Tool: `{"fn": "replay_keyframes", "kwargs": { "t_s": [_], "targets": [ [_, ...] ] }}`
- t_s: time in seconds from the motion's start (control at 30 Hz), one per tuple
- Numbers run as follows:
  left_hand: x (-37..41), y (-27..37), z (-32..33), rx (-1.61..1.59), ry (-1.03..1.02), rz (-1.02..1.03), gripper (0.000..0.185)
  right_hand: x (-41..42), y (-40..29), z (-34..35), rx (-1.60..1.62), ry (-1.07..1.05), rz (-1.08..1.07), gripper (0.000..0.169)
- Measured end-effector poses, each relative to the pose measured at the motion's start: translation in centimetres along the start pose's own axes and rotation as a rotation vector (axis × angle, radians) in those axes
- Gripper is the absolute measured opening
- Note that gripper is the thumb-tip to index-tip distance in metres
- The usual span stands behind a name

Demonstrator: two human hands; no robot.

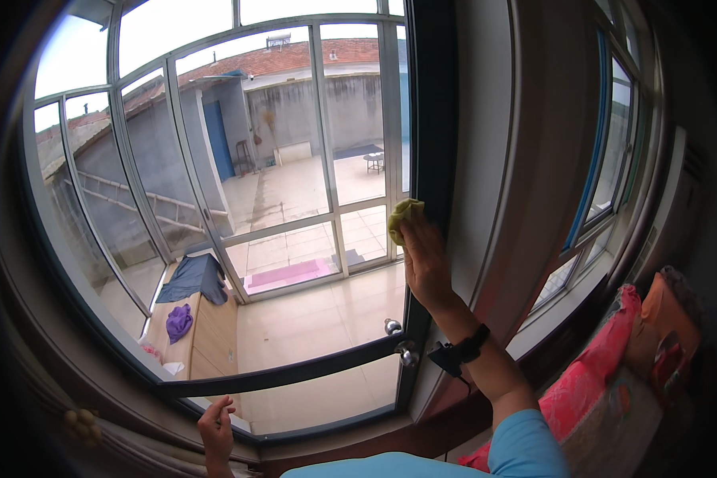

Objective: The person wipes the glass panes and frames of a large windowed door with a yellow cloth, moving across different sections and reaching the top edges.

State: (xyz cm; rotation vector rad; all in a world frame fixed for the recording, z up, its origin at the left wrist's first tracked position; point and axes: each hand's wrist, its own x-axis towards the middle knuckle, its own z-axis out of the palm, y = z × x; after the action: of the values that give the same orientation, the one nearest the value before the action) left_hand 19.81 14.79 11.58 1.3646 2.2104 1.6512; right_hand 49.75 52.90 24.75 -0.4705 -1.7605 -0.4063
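Observation:
My right hand point(424, 257) presses a folded yellow-green cloth point(401, 221) against the right edge of the glass door, beside its dark frame point(433, 149). A dark strap with a small device is on my right wrist. My left hand point(217, 418) is low at the left, near the door's dark crossbar point(287, 365), with its fingers partly curled and nothing seen in them. Round metal door knobs point(406, 354) sit at the right end of the crossbar, below my right hand.
Beyond the glass stands a wooden cabinet point(212, 334) bearing a grey cloth point(194, 279) and a purple cloth point(179, 323). A framed glass partition point(328, 131) faces a courtyard. At the right are a window point(609, 149) and red patterned fabric point(579, 382).

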Motion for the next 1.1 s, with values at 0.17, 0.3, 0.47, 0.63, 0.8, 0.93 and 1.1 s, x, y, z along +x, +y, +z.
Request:
{"fn": "replay_keyframes", "kwargs": {
  "t_s": [0.17,0.3,0.47,0.63,0.8,0.93,1.1],
  "targets": [
    [-1.0,0.1,-0.6,0.033,0.049,-0.005,0.026,11.7,1.7,-3.3,-0.061,0.435,-0.105,0.043],
    [-2.0,-0.4,-1.5,0.052,0.075,-0.051,0.027,18.6,4.2,-0.9,-0.12,0.398,-0.14,0.044],
    [-2.4,-1.4,-1.9,0.051,0.066,-0.107,0.028,16.1,4.8,2.0,-0.23,0.372,-0.119,0.056],
    [-2.5,-0.6,-1.3,0.07,0.019,-0.143,0.028,7.5,3.3,3.6,-0.215,0.227,0.002,0.055],
    [-0.8,-0.6,-0.8,0.084,-0.085,-0.057,0.028,-5.1,2.4,5.2,-0.242,0.046,0.115,0.056],
    [-0.8,0.5,0.1,0.062,-0.105,-0.065,0.026,-15.2,0.3,6.3,-0.158,-0.091,0.234,0.054],
    [-1.3,0.7,0.1,0.065,-0.144,-0.037,0.028,-21.8,-0.9,5.9,-0.039,-0.199,0.321,0.052]
  ]
}}
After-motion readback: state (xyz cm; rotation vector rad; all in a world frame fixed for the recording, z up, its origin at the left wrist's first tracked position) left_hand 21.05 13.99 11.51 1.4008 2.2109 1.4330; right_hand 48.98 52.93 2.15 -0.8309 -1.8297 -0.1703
